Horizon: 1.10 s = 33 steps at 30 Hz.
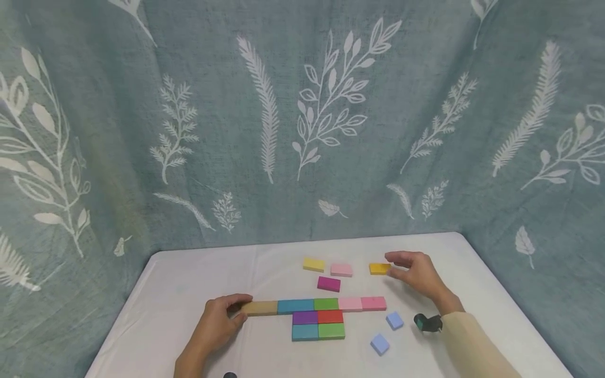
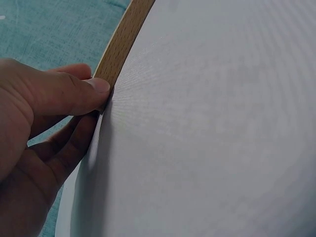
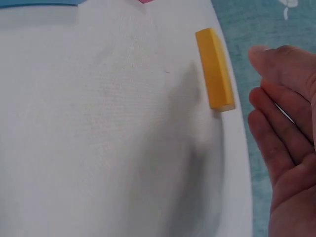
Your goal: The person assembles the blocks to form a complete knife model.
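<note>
My left hand (image 1: 214, 324) pinches the left end of a tan wooden block (image 1: 261, 308) between thumb and fingers. In the left wrist view the thumb presses on the wooden block (image 2: 123, 44). That block ends a row, followed by a blue block (image 1: 295, 306), a green block (image 1: 326, 304), a light pink block (image 1: 350, 304) and a pink block (image 1: 374, 303). At the back right my right hand (image 1: 419, 273) is beside an orange-yellow block (image 1: 378, 269). The right wrist view shows the hand (image 3: 291, 123) apart from the orange-yellow block (image 3: 213, 71), holding nothing.
Under the row lie a purple block (image 1: 305, 317), a red block (image 1: 330, 316), a teal block (image 1: 305, 332) and a green block (image 1: 332, 331). Loose ones include yellow (image 1: 314, 264), pink (image 1: 341, 270) and magenta (image 1: 329, 284) blocks, and two small blue blocks (image 1: 394, 320). A patterned curtain (image 1: 283, 131) stands behind.
</note>
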{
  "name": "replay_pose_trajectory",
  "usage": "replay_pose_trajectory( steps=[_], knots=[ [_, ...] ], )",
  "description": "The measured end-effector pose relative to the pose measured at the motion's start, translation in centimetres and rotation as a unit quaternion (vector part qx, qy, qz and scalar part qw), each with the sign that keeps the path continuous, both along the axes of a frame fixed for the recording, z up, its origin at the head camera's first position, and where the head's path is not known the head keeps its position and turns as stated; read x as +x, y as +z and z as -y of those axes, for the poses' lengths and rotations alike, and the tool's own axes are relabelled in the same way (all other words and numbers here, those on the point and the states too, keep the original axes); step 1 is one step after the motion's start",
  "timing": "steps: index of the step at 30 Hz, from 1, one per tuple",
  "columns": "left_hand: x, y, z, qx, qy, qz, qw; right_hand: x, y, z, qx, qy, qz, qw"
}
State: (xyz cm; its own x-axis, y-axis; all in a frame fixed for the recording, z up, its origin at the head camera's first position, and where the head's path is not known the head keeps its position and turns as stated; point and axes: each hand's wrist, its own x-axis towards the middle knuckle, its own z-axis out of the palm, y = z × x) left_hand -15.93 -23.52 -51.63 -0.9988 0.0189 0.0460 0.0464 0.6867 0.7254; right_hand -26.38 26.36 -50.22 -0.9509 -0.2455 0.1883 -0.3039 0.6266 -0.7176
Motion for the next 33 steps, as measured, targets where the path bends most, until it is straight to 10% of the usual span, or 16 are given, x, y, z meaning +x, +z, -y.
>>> replay_pose_trajectory(
  steps=[18, 33],
  knots=[
    [0.1, -0.1, 0.0, -0.004, 0.000, 0.001, 1.0000, -0.6, -2.1, 0.3, -0.021, -0.046, 0.043, 0.998],
    [0.3, -0.3, -0.2, -0.004, -0.004, -0.006, 1.0000, 6.3, 1.8, 4.6, -0.050, -0.024, 0.013, 0.998]
  ],
)
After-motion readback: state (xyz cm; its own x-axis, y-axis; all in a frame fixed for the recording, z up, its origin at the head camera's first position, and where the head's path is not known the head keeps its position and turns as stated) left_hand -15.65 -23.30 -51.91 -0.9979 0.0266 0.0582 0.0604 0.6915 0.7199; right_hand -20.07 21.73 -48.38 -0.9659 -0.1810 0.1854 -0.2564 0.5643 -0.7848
